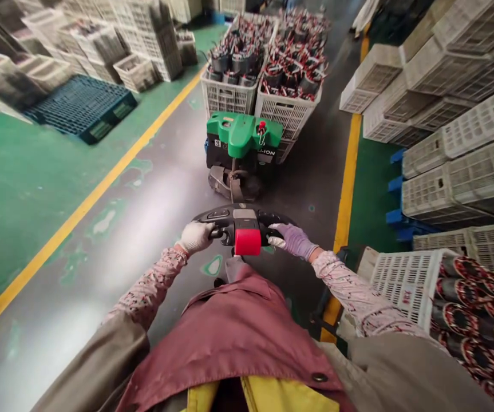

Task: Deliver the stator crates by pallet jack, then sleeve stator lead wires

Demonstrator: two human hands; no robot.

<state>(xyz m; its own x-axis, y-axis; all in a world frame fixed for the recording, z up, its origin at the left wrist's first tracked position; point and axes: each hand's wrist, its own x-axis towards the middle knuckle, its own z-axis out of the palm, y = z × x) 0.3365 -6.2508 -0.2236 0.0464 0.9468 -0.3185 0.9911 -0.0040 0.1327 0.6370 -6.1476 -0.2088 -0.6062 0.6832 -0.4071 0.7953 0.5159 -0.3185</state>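
My left hand [196, 237], in a white knit glove, is closed round the left grip of a pallet jack's handle [244, 214]. On the right grip my right hand [295, 240], in a purple glove with pale fingertips, is closed as well. A red button block [247, 242] sits between the hands, facing me. Beyond the handle is the electric pallet jack's green-topped body [242, 133] with a small red knob. White crates [287, 111] stand in front of it, filled with dark cylindrical parts [292, 68] trailing red wires. The forks are hidden.
Yellow lines [92, 197] edge the grey lane. To the left lie a dark blue pallet [81, 103] and stacked crates [147, 40]. Crate stacks on blue pallets [395, 189] line the right. A crate [405, 283] of wired parts stands close by my right arm. Part of a person [364, 14] shows at the far end.
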